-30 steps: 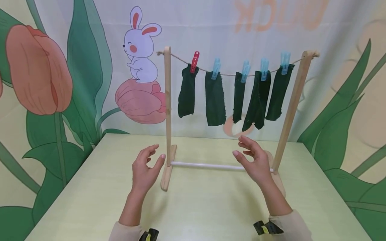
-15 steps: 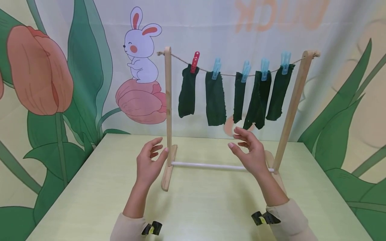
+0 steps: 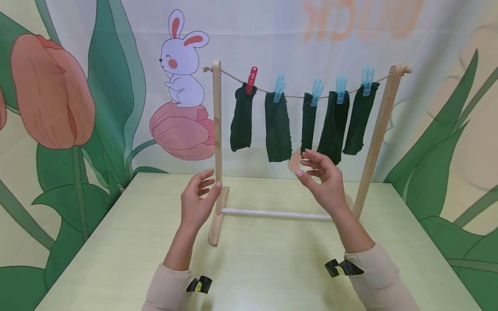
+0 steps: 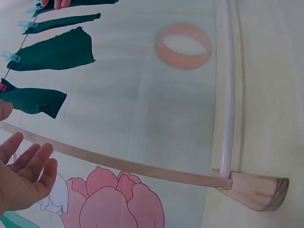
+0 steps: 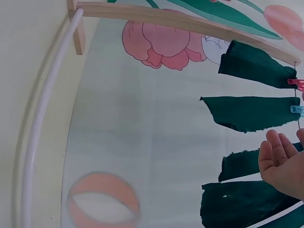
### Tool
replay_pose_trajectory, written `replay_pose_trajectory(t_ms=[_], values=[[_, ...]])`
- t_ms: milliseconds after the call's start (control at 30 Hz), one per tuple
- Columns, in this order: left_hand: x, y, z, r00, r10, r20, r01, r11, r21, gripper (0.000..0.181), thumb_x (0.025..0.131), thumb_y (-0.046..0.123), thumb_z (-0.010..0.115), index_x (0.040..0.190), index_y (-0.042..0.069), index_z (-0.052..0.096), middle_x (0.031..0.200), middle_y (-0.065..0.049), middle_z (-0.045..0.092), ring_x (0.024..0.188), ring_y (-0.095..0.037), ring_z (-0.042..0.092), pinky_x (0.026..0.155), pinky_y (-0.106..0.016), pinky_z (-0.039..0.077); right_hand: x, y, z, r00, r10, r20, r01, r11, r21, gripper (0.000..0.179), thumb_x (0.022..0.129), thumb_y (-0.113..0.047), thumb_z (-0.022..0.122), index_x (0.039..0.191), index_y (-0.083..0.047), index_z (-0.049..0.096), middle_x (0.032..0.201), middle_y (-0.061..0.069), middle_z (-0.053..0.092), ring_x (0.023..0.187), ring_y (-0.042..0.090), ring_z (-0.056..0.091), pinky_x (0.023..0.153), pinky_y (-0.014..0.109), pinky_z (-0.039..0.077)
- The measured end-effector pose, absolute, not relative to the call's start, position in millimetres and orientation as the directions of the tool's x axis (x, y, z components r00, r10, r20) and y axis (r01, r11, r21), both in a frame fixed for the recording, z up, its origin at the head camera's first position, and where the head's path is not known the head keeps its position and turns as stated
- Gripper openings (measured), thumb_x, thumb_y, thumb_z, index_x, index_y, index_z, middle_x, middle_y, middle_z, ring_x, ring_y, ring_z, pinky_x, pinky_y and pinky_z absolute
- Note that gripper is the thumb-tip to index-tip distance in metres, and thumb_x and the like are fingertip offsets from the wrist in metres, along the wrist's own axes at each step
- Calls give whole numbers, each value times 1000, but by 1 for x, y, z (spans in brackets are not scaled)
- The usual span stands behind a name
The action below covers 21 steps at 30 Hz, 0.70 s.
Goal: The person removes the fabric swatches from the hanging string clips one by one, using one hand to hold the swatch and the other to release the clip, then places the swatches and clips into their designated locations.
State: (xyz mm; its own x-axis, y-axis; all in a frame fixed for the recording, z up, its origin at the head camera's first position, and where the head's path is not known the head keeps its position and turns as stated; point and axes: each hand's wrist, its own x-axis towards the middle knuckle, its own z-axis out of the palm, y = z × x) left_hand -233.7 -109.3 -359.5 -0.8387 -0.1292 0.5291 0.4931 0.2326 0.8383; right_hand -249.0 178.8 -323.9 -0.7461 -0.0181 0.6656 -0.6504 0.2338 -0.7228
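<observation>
Several dark green cloth strips hang from a thin rope (image 3: 295, 96) strung between two wooden posts. A red clothespin (image 3: 251, 80) pins the leftmost cloth strip (image 3: 242, 119); light blue clothespins (image 3: 279, 89) hold the others. My left hand (image 3: 196, 201) is raised beside the left post (image 3: 217, 129), thumb and fingers apart and holding nothing. My right hand (image 3: 324, 183), also holding nothing with its fingers loosely bent, is in front of the lower ends of the narrow cloth strip (image 3: 308, 123) and the wider strip (image 3: 332, 129), overlapping them in the head view.
A white rod (image 3: 272, 213) joins the rack's wooden feet low down. The rack stands on a pale yellow table (image 3: 256, 268), with the right post (image 3: 377, 142) slanting at the right. Behind it hangs a curtain (image 3: 249, 43) printed with tulips and a rabbit.
Both hands have risen and moved forward toward the rack; the left has also shifted right. The right hand now overlaps the lower cloth ends. The hanging strips and clothespins stay in place.
</observation>
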Motion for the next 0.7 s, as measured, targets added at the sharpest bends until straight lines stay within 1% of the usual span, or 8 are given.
replay_pose_trajectory(t_ms=[100,200,333,433,533,700], values=[[-238,-109,-357,-842,-119,527,490,240,838,39,87,9,65,123,-4,54,119,-19,55,107,-33,56,86,-46,43,-252,178,-319,-734,-6,679,-665,212,-716,46,83,-1,68,126,5,51,121,15,57,105,26,57,83,28,47],[-250,-111,-365,-836,-104,539,504,245,829,40,87,14,66,123,0,55,120,-16,56,107,-29,57,87,-45,44,-254,176,-312,-725,4,689,-677,185,-713,46,83,0,67,126,6,50,121,16,57,105,28,56,83,27,47],[-254,-107,-361,-839,-92,536,501,252,828,41,88,19,65,124,2,55,122,-15,55,107,-26,56,89,-44,43,-256,171,-302,-713,4,701,-691,164,-704,46,83,0,67,126,4,51,121,15,57,107,28,55,83,25,46],[-257,-103,-358,-846,-92,526,494,240,836,41,88,21,65,124,5,55,122,-13,56,107,-23,57,90,-42,43,-259,167,-294,-702,-4,712,-703,163,-692,46,83,0,67,126,3,52,121,16,57,107,27,56,85,27,46],[-259,-99,-355,-855,-100,509,479,223,849,40,88,21,65,124,7,56,121,-9,57,107,-19,57,91,-41,43,-261,164,-287,-692,-16,722,-714,161,-681,45,83,1,67,126,3,52,122,16,57,107,26,56,87,29,46],[-264,-95,-351,-860,-113,498,476,176,862,39,88,19,65,124,7,56,122,-5,57,107,-18,57,90,-42,42,-263,160,-276,-670,-34,742,-737,157,-658,45,83,1,67,125,3,52,122,13,58,107,26,56,87,33,46]])
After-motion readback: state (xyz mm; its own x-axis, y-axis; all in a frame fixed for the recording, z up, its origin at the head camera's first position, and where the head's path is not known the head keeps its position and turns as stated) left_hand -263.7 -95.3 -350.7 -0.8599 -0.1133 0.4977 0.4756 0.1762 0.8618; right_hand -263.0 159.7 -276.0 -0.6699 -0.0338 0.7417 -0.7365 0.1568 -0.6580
